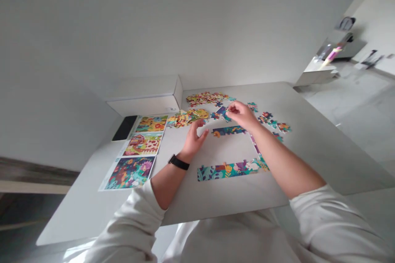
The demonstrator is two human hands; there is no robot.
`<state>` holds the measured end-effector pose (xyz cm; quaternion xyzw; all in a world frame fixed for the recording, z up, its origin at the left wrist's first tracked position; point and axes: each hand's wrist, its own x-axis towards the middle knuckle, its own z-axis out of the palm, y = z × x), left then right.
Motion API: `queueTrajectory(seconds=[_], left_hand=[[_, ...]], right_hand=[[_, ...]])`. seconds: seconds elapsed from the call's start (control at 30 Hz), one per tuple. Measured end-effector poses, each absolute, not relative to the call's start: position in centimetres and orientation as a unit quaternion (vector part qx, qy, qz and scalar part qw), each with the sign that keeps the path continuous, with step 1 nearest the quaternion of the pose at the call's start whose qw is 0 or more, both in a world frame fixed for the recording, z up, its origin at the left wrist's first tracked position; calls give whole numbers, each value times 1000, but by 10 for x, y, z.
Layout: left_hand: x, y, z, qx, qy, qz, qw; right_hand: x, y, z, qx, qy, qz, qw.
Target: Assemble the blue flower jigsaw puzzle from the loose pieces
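My right hand [242, 116] is closed in a pinch on a dark blue puzzle piece [221, 111], above other loose blue pieces near the back of the table. My left hand [194, 137] hovers with thumb and fingers apart, holding nothing, beside the yellow puzzle pieces [200, 114]. Between and in front of my hands lies a partly joined puzzle frame: a dark blue top strip [231, 130], a right side partly hidden by my right forearm, and a green bottom strip [226, 171].
Picture sheets [143, 146] lie at the left, with a black phone [125, 128] beside them. A white box [145, 100] stands against the wall. A pile of red and yellow pieces [205, 98] sits at the back; loose pieces [273, 123] lie right of my right hand.
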<state>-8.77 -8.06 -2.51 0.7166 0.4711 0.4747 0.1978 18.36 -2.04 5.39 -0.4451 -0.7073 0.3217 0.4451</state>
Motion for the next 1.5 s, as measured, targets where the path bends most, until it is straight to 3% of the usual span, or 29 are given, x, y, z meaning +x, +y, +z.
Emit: queueTrajectory(seconds=[0.17, 0.43, 0.53, 0.7, 0.8, 0.97, 1.13, 1.5], left_hand=[[-89, -80, -25, 691, 438, 503, 278], [-89, -73, -29, 647, 445, 512, 347], [-89, -74, -28, 662, 462, 501, 310], [-88, -86, -17, 739, 462, 472, 138], [-86, -92, -12, 780, 447, 429, 89], [-86, -93, -11, 803, 437, 398, 78], [-90, -89, -15, 806, 449, 373, 100], [-88, -86, -27, 829, 479, 270, 101]], right_hand=[[130, -43, 9, -413, -690, 440, 400], [131, -48, -6, -419, -679, 475, 372], [130, -50, -7, -423, -682, 468, 370], [130, -47, -11, -447, -681, 424, 396], [129, -47, -13, -449, -676, 419, 408], [127, -49, -15, -450, -688, 411, 393], [135, -50, -11, -504, -723, 280, 381], [133, -54, -13, -549, -766, 184, 279]])
